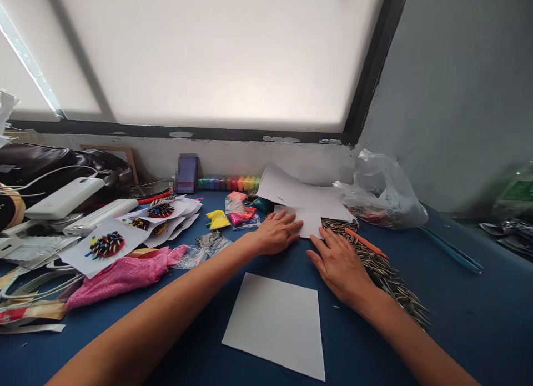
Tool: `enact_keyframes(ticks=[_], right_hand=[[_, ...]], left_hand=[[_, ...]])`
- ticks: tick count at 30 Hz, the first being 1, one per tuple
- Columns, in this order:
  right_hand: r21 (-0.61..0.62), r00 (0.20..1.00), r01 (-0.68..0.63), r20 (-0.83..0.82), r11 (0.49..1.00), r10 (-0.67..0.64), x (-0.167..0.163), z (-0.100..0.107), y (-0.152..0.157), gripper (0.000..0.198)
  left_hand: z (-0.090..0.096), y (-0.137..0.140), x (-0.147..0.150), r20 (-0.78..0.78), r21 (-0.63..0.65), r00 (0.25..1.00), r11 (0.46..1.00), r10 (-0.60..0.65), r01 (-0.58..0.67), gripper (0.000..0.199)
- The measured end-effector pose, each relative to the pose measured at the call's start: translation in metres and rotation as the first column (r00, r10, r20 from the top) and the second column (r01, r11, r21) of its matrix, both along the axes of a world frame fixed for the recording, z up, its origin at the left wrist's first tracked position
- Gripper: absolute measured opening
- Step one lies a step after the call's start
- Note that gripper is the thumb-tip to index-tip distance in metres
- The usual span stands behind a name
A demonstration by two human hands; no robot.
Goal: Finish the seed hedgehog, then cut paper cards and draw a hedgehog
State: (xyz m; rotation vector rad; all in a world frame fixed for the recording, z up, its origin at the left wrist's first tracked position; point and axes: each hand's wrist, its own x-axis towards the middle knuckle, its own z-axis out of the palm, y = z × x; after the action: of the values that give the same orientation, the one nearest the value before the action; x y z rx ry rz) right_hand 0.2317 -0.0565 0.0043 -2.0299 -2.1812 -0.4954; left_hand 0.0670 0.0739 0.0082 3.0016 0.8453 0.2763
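My left hand [278, 232] lies with its fingers stretched out over the left edge of a small white sheet of paper [308, 222]. Fingers apart, my right hand [339, 264] rests at that sheet's lower right corner, beside a heap of striped sunflower seeds [385, 272]. Neither hand grips anything. A larger white sheet [291, 187], with a curled left end, lies just behind the small one. Closer to me, a square white sheet [277, 325] lies flat on the blue table [200, 341]. An orange stick-like tool [366, 243] lies across the seeds.
Left are a pink cloth [125, 277], papers decorated with seeds and coloured clay [106, 246], a white power bank [64, 198] and cables. Small clay packets [218, 220] lie mid-table; a colourful clay row [229, 183] lines the wall. A plastic bag [383, 191] sits back right.
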Motion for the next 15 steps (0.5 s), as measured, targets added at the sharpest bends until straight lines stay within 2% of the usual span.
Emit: enact_keyframes(ticks=[8, 15], right_hand=[[0.037, 0.999, -0.004, 0.036, 0.999, 0.003, 0.006, -0.009, -0.003, 0.045], [0.058, 0.998, -0.064, 0.030, 0.996, 0.062, 0.000, -0.001, -0.003, 0.039]], left_hand=[[0.005, -0.013, 0.007, 0.046, 0.088, 0.999, 0.996, -0.020, 0.016, 0.033], [0.005, -0.017, 0.000, 0.066, 0.100, 0.997, 0.994, -0.048, 0.041, 0.028]])
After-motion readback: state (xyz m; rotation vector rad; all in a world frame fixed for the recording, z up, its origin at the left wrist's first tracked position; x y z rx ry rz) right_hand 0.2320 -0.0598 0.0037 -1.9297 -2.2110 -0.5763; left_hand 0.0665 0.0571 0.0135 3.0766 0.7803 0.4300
